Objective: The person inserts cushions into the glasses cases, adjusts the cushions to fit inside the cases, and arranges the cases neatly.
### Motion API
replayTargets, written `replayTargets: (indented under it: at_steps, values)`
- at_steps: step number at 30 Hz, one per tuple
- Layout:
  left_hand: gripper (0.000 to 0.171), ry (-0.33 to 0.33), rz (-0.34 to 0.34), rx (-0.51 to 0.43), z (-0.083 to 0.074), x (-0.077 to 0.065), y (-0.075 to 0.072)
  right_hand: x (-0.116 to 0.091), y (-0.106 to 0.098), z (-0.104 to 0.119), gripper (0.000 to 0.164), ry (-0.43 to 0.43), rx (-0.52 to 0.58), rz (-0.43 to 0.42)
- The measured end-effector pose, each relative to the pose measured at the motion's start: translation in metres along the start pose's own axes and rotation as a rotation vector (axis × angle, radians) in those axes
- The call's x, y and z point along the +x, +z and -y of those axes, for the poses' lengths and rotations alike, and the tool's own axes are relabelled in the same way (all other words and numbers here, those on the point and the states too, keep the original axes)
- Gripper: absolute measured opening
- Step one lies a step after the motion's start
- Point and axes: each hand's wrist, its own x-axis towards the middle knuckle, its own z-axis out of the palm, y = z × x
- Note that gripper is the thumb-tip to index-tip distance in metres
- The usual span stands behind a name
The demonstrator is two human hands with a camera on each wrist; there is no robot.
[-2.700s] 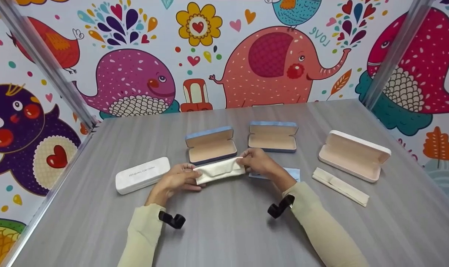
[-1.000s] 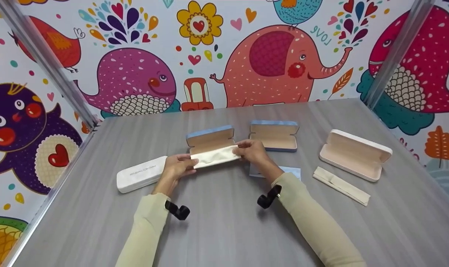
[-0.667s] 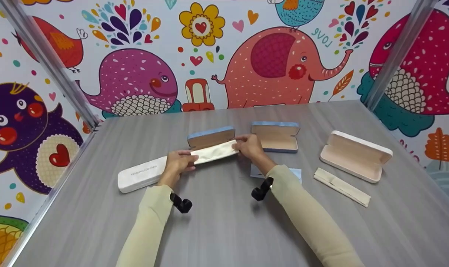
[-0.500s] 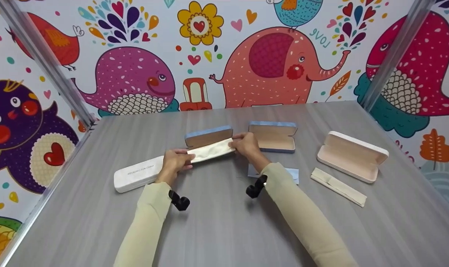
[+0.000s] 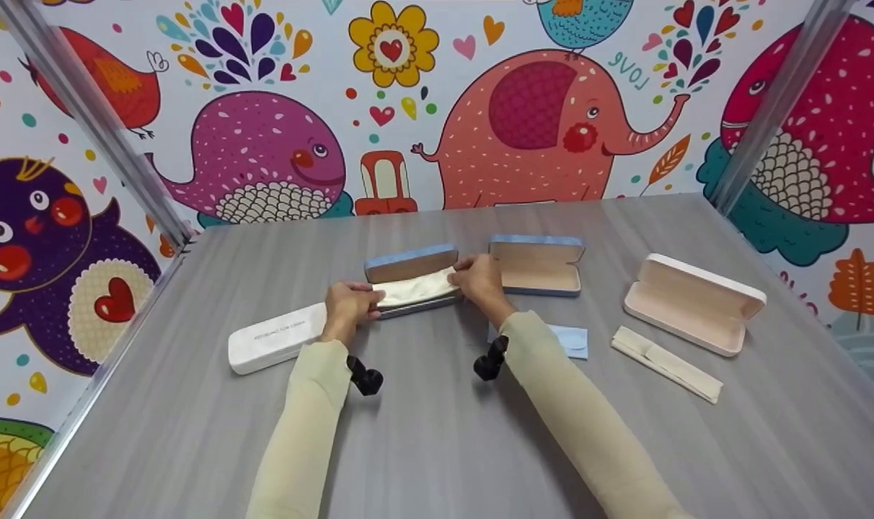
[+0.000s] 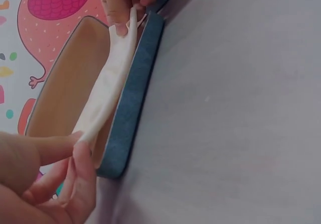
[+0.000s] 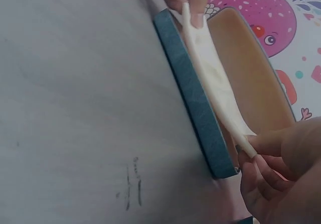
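A folded cream glasses cloth (image 5: 415, 289) is stretched lengthwise between my two hands. My left hand (image 5: 350, 310) pinches its left end between thumb and fingers, and my right hand (image 5: 480, 285) pinches the other end. Directly beneath lies the base of an open blue glasses case (image 5: 411, 264); in the left wrist view its blue front wall (image 6: 133, 101) runs alongside the cloth (image 6: 106, 86). From the right wrist, the tan lining of its raised lid (image 7: 246, 58) shows behind the cloth. Whether the cloth touches the bottom of the case is hidden.
A closed white glasses case (image 5: 277, 339) lies beside my left hand. Another open blue case (image 5: 538, 267) stands right of my right hand, with a folded light-blue cloth (image 5: 572, 341) partly under my right forearm. Farther right are an open white case (image 5: 689, 306) and a cream cloth (image 5: 666, 364).
Both hands have carried the cream cloth away from me, from in front of the blue case to over its base. In the last half second it has dropped lower, toward the case.
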Motion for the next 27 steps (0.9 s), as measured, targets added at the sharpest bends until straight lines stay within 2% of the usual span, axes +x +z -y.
replayTargets:
  at_steps: [10, 16, 19, 24, 27]
  values:
    - [0.022, 0.036, -0.028, 0.091, 0.003, 0.002, 0.001, 0.001, 0.006, -0.005, 0.004, -0.056, -0.098, -0.047]
    - [0.017, 0.103, -0.049, 0.149, 0.005, 0.001, 0.003, 0.001, 0.008, -0.006, 0.006, -0.051, -0.146, -0.069]
    - [0.018, 0.128, -0.071, 0.213, 0.005, 0.001, 0.003, -0.001, 0.007, -0.005, 0.009, -0.038, -0.174, -0.082]
    - [0.030, 0.124, -0.128, 0.331, -0.002, 0.000, -0.003, -0.006, 0.000, 0.003, 0.022, 0.007, -0.172, -0.104]
    - [0.036, 0.083, -0.109, 0.316, -0.009, -0.001, -0.007, -0.008, -0.008, 0.013, 0.026, 0.051, -0.119, -0.094]
